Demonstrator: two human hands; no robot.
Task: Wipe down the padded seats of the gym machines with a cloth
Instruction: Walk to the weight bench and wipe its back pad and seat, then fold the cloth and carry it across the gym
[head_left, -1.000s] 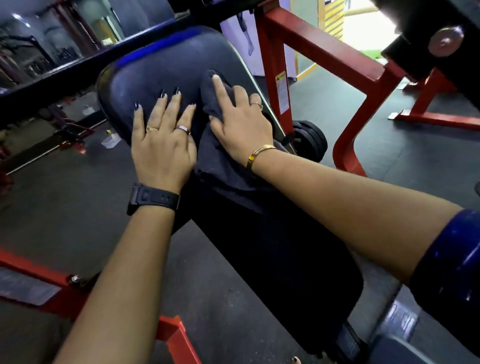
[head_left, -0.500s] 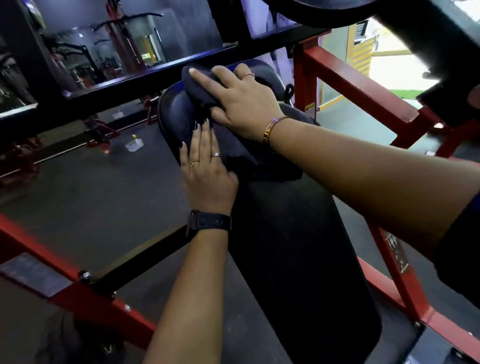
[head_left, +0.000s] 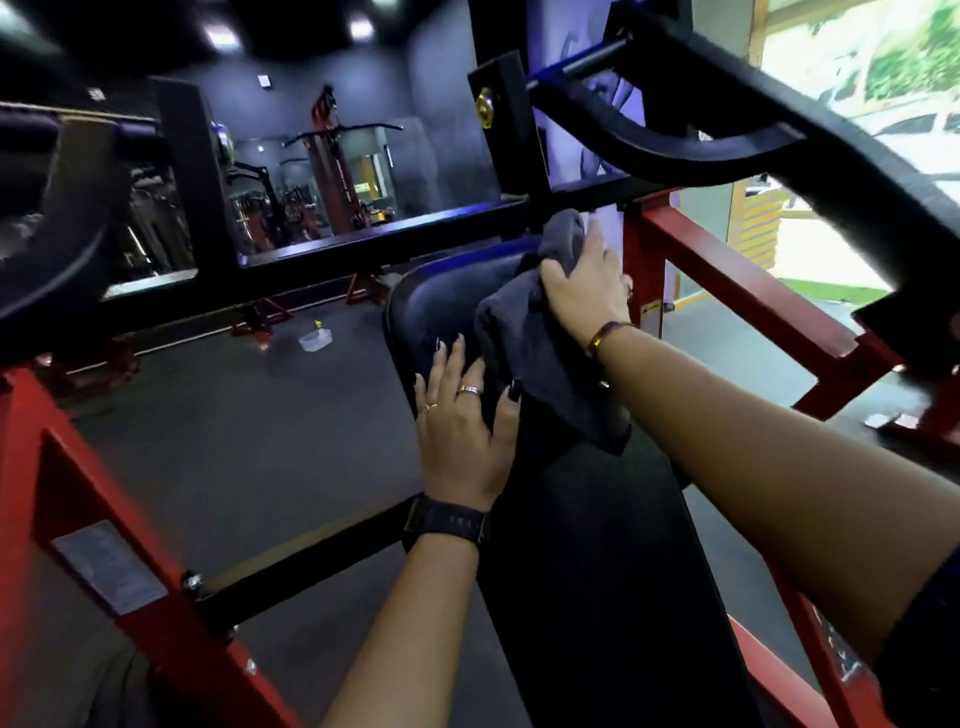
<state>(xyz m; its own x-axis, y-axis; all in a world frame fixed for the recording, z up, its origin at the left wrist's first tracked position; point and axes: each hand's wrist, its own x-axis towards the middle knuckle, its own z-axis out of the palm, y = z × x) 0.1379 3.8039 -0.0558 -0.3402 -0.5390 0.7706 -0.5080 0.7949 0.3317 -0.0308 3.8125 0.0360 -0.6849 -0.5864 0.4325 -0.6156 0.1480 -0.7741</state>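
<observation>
A long black padded seat (head_left: 597, 561) of a red-framed gym machine runs away from me in the head view. A dark grey cloth (head_left: 524, 343) lies draped over its far end. My right hand (head_left: 584, 283) presses and grips the top of the cloth at the pad's far right edge. My left hand (head_left: 465, 431) lies flat on the pad's left side, fingers spread, its thumb touching the cloth's lower edge.
Red frame beams (head_left: 727, 275) flank the pad on both sides. A black padded arm (head_left: 779, 140) curves overhead on the right, a black crossbar (head_left: 363, 244) spans behind the pad. A small clear container (head_left: 315, 340) sits on the dark floor to the left.
My right hand has pushed the cloth farther up to the pad's far end. My left hand stayed flat on the pad's left side. My view has tilted upward.
</observation>
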